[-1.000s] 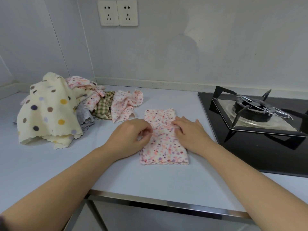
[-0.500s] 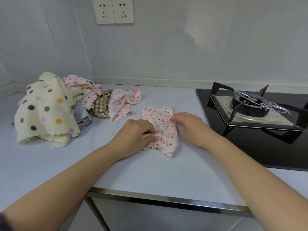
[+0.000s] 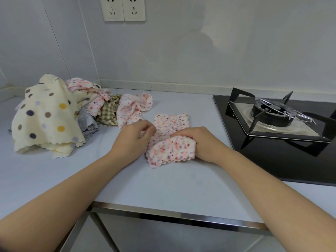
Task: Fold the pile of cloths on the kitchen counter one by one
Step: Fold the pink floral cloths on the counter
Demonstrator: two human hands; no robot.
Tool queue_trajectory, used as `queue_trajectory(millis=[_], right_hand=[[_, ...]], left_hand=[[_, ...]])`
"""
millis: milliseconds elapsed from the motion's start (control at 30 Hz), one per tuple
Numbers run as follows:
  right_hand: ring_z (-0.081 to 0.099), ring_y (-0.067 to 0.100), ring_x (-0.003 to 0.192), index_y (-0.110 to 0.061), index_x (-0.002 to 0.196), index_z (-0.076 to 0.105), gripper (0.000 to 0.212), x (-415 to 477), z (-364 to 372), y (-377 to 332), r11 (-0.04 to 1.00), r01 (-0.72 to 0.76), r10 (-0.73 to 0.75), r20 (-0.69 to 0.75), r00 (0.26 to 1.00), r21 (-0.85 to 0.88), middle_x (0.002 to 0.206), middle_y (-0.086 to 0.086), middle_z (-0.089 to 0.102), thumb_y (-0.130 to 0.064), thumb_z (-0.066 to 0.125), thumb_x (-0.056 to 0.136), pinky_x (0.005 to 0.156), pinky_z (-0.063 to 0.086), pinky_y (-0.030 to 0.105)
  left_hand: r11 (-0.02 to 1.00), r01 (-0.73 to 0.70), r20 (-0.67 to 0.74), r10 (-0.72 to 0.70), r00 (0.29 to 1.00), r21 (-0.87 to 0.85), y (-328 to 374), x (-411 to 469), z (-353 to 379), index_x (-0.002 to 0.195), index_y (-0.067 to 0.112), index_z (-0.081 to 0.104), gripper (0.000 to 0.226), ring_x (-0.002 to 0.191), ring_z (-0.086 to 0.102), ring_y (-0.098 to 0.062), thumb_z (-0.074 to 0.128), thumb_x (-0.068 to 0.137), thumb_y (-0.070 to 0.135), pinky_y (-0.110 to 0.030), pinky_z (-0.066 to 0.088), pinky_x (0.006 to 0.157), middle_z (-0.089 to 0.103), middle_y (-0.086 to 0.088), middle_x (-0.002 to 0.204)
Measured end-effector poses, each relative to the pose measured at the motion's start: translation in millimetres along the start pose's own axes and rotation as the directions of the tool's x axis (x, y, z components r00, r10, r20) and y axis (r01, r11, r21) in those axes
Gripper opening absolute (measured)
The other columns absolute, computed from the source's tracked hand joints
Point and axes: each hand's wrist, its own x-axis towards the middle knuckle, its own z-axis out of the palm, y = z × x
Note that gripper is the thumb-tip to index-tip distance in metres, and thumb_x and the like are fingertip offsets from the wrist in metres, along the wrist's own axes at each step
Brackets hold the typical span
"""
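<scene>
A pink speckled cloth (image 3: 171,150) lies in the middle of the counter (image 3: 163,186), its near half lifted and doubled back over the far half. My right hand (image 3: 198,142) grips the raised fold at its right side. My left hand (image 3: 134,139) pinches the cloth's left edge with curled fingers. To the left sits the pile of cloths (image 3: 54,115): a cream polka-dot cloth on top, with grey, green checked and more pink speckled cloths spilling out to its right.
A black gas hob (image 3: 276,122) with a metal pan stand fills the right of the counter, close to my right wrist. Two wall sockets (image 3: 124,8) sit above. The counter's metal front edge (image 3: 181,215) runs below my forearms.
The cloth lay flat under both hands a second ago. Both hands have since lifted its near end and brought it up and over toward the far end.
</scene>
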Motion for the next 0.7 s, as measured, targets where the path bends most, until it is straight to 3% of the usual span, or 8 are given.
queue_trajectory(millis=[100, 233, 300, 400, 500, 533, 567, 700], right_hand=[[0.061, -0.003, 0.105, -0.022, 0.111, 0.072, 0.038, 0.6, 0.0, 4.8, 0.992, -0.022, 0.027, -0.041, 0.999, 0.125, 0.111, -0.009, 0.07, 0.004, 0.064, 0.084, 0.094, 0.045, 0.013], [0.063, -0.009, 0.094, -0.033, 0.1, 0.071, 0.041, 4.1, 1.0, 7.5, 0.973, -0.031, 0.058, -0.112, 0.992, 0.228, 0.094, -0.025, 0.068, 0.005, 0.062, 0.085, 0.087, 0.049, 0.02], [0.064, -0.009, 0.091, -0.042, 0.092, 0.068, 0.049, 3.6, 0.9, 8.1, 0.971, -0.034, 0.062, -0.114, 0.992, 0.235, 0.088, -0.031, 0.068, 0.006, 0.06, 0.086, 0.082, 0.049, 0.017], [0.064, -0.008, 0.089, -0.044, 0.09, 0.067, 0.052, 2.8, -1.0, 5.3, 0.969, -0.044, 0.073, -0.109, 0.991, 0.244, 0.087, -0.031, 0.069, 0.007, 0.059, 0.085, 0.079, 0.048, 0.015], [0.064, -0.002, 0.081, -0.026, 0.085, 0.072, 0.025, 2.8, -6.7, 0.0, 0.937, -0.072, 0.144, -0.188, 0.972, 0.342, 0.084, -0.013, 0.073, -0.008, 0.057, 0.093, 0.073, 0.048, 0.018], [0.067, 0.007, 0.081, -0.016, 0.088, 0.073, 0.021, 3.5, -9.2, -0.6, 0.919, -0.121, 0.208, -0.2, 0.957, 0.376, 0.086, -0.002, 0.073, -0.023, 0.056, 0.097, 0.073, 0.052, 0.025], [0.069, 0.017, 0.079, -0.007, 0.092, 0.07, 0.034, 4.5, -11.0, -1.1, 0.897, -0.186, 0.28, -0.192, 0.941, 0.401, 0.087, 0.008, 0.072, -0.034, 0.052, 0.098, 0.071, 0.055, 0.032], [0.053, 0.015, 0.043, 0.006, 0.077, 0.054, 0.039, 6.5, -9.3, -3.5, 0.861, -0.355, 0.437, -0.171, 0.883, 0.363, 0.064, 0.013, 0.058, -0.028, 0.051, 0.096, 0.041, 0.041, 0.023]], left_hand=[[0.974, -0.058, -0.032, 0.066, 0.997, 0.218, -14.9, 0.8, -5.9, 0.115, 0.012, 0.063, 0.027, 0.114, 0.055, -0.017, 0.06, 0.088, 0.006, -0.024, 0.037, 0.096, 0.065, 0.001, 0.119], [0.968, -0.145, 0.157, 0.114, 0.981, 0.203, -21.9, 1.2, -3.4, 0.13, 0.02, 0.054, 0.054, 0.134, 0.043, -0.012, 0.075, 0.08, 0.019, -0.037, 0.022, 0.117, 0.054, 0.002, 0.138], [0.974, -0.175, 0.168, 0.151, 0.974, 0.143, -13.9, 0.0, 1.0, 0.129, 0.019, 0.056, 0.053, 0.132, 0.039, -0.001, 0.073, 0.08, 0.014, -0.028, 0.026, 0.112, 0.051, 0.009, 0.138], [0.968, -0.244, 0.089, 0.238, 0.967, 0.06, -6.1, -1.3, 3.8, 0.109, 0.015, 0.07, 0.036, 0.099, 0.058, -0.001, 0.067, 0.078, -0.005, -0.025, 0.041, 0.096, 0.068, 0.015, 0.102], [0.992, -0.076, 0.052, 0.082, 0.995, -0.096, -2.0, -0.5, 1.2, 0.075, 0.014, 0.064, 0.017, 0.063, 0.051, 0.002, 0.062, 0.087, 0.002, -0.023, 0.04, 0.063, 0.058, 0.018, 0.066], [0.995, -0.014, 0.039, 0.018, 0.999, -0.102, 2.0, 0.6, 0.3, 0.067, 0.013, 0.057, 0.025, 0.057, 0.044, 0.0, 0.059, 0.092, 0.011, -0.025, 0.035, 0.059, 0.05, 0.014, 0.059], [0.994, 0.043, 0.029, -0.041, 0.999, -0.096, 3.2, 1.7, 0.4, 0.062, 0.011, 0.048, 0.036, 0.054, 0.037, -0.005, 0.056, 0.096, 0.021, -0.028, 0.031, 0.056, 0.043, 0.009, 0.056], [0.957, 0.174, 0.008, -0.177, 0.984, -0.233, 6.8, 4.3, 1.3, 0.061, 0.003, 0.035, 0.052, 0.055, 0.033, -0.012, 0.047, 0.099, 0.036, -0.029, 0.026, 0.055, 0.033, -0.005, 0.058]])
